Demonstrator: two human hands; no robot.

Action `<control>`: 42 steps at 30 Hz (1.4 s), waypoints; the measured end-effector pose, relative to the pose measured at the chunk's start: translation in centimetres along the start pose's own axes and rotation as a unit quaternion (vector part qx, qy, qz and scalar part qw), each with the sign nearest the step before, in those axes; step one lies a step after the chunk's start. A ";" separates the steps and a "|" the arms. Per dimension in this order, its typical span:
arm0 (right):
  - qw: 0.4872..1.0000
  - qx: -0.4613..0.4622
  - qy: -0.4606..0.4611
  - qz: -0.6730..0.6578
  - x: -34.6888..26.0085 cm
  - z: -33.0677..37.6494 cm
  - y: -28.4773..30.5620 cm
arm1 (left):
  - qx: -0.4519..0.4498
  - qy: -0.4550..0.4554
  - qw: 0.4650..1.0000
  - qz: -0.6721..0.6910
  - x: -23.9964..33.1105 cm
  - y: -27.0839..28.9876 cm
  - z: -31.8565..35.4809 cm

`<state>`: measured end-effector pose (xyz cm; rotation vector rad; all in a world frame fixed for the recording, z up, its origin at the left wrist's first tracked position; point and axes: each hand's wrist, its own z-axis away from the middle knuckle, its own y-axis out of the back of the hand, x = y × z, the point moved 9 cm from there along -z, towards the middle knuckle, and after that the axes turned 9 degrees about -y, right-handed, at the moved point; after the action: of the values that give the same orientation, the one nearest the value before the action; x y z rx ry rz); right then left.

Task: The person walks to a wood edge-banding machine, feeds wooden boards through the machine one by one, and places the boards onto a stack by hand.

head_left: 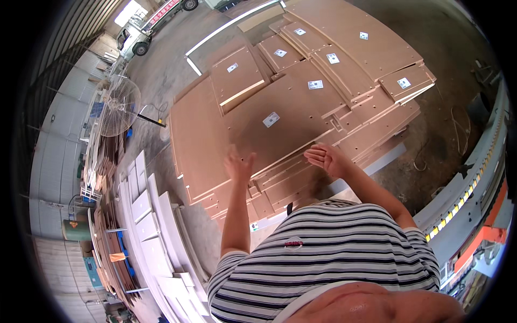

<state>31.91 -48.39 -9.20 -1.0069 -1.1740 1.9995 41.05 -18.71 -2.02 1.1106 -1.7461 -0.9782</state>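
Note:
A big stack of brown fibreboard panels [280, 107] with small white labels lies on the concrete floor in front of me. My left hand [238, 164] reaches out over the near edge of the large top panel [253, 134], fingers spread, holding nothing. To the right, my right hand [323, 158] hovers palm up over the stepped near edges of the lower panels [285, 180], fingers apart and empty. Whether either hand touches a board cannot be told. My striped shirt [323, 258] fills the lower middle.
White panels [156, 226] lie in a row at the lower left. A standing fan [119, 105] is at the left, with more stacked boards beside the wall. A grey machine rail [468, 188] with yellow and orange marks curves along the right. A vehicle [137, 37] stands far off.

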 end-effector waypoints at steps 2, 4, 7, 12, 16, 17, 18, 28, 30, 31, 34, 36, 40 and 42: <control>0.999 0.004 0.001 0.053 -0.3 1.7 -0.3 | -0.035 -0.165 0.984 0.060 5.2 -1.8 -0.1; 0.997 0.041 0.005 0.067 -0.2 3.7 1.6 | -0.100 -0.211 0.969 0.077 10.1 -2.9 0.1; 0.983 0.149 0.010 0.108 0.3 8.0 6.0 | -0.088 -0.272 0.958 -0.040 12.3 -5.0 -0.5; 0.950 0.302 0.068 0.042 2.5 17.2 15.6 | -0.074 -0.313 0.946 -0.050 12.4 -5.3 -2.0; 0.928 0.365 0.075 -0.011 5.8 21.0 21.9 | -0.039 -0.337 0.940 -0.035 13.5 -6.1 -3.7; 0.927 0.369 0.064 -0.021 6.7 21.0 23.2 | -0.038 -0.332 0.942 -0.040 13.7 -6.5 -4.1; 0.928 0.366 0.060 -0.019 6.8 20.6 23.1 | -0.027 -0.331 0.943 -0.031 14.3 -6.8 -4.4; 0.907 0.396 0.084 0.115 3.1 21.3 18.1 | 0.053 -0.094 0.985 0.133 2.9 -8.5 -9.7; 0.898 0.419 0.080 0.113 3.0 22.0 19.7 | -0.077 0.117 0.952 0.271 -6.0 -13.2 -9.2; 0.891 0.434 0.073 0.113 3.2 22.5 20.7 | -0.137 0.229 0.906 0.329 -9.6 -15.4 -7.9; 0.893 0.421 0.058 0.150 3.6 21.4 21.6 | -0.100 0.184 0.941 0.267 -18.8 -15.5 -7.9; 0.885 0.438 0.062 0.146 4.7 22.3 23.5 | -0.060 0.200 0.948 0.238 -17.7 -16.3 -8.1; 0.880 0.453 0.058 0.132 6.5 23.0 23.9 | -0.043 0.131 0.987 0.079 -10.1 -12.5 -9.0; 0.899 0.409 0.061 0.146 6.6 21.9 23.7 | -0.020 0.127 0.989 0.071 -7.5 -9.6 -8.9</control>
<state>7.24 -62.83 -25.49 -0.8521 -0.0402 2.2859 54.01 -16.20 -9.32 1.0226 -1.5683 -0.7460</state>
